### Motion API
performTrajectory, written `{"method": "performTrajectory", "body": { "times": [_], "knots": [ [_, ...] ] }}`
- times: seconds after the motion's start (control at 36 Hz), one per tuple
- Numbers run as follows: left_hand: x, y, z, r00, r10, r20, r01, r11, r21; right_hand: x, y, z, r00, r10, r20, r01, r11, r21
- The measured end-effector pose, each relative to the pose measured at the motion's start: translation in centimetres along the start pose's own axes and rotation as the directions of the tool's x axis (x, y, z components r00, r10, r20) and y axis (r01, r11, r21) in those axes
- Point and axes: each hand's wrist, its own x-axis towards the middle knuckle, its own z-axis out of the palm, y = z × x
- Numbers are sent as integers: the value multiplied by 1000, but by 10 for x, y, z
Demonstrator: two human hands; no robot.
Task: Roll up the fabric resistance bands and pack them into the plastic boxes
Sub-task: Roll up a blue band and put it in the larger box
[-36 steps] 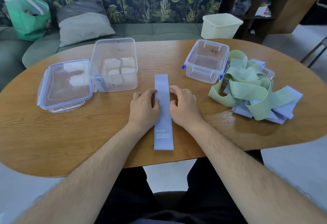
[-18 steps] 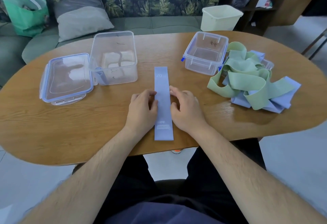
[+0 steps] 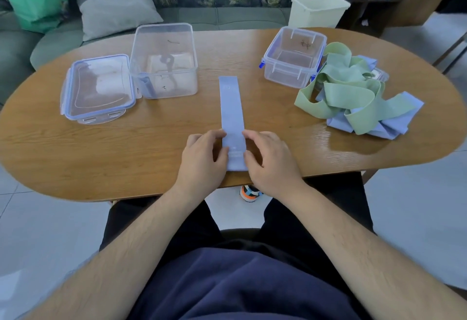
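At centre frame, my left hand (image 3: 202, 158) pinches the near end of the flat pale-blue fabric band (image 3: 231, 107) from one side, my right hand (image 3: 270, 160) from the other; I'd start the first turn tight, edges square.

A pale blue band (image 3: 231, 107) lies flat, straight and unrolled on the desk (image 3: 126, 155), its near end close to the front edge (faint print at both ends). To its right sits a loose heap (image 3: 353, 97) of green and blue bands. Two clear boxes stand open: a tall box (image 3: 164, 59) at left with its lid (image 3: 97, 87) beside it, and a low box (image 3: 293, 57) with blue clips against the heap.
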Motion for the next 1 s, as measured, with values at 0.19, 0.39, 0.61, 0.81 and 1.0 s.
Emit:
{"method": "performTrajectory", "body": {
  "times": [0.19,0.39,0.61,0.81,1.0],
  "knots": [
    [-7,1,-4,1000,-11,-28,11,1000,13,-8,-1,-3,996,31,-81,-24,995,94],
    [-21,3,-10,999,-23,24,24,999,-47,-26,-7,-4,1000,5,-11,-3,993,118],
    [-26,13,-18,998,-26,65,30,998,-61,-34,-11,-7,999,24,-23,-21,993,113],
    [-27,10,-25,991,19,132,-17,1000,-20,-24,-12,-14,999,-29,47,28,1000,11],
    [-26,13,-27,988,45,145,-44,999,-7,-25,-14,-15,1000,-17,16,16,999,45]
  ]
}}
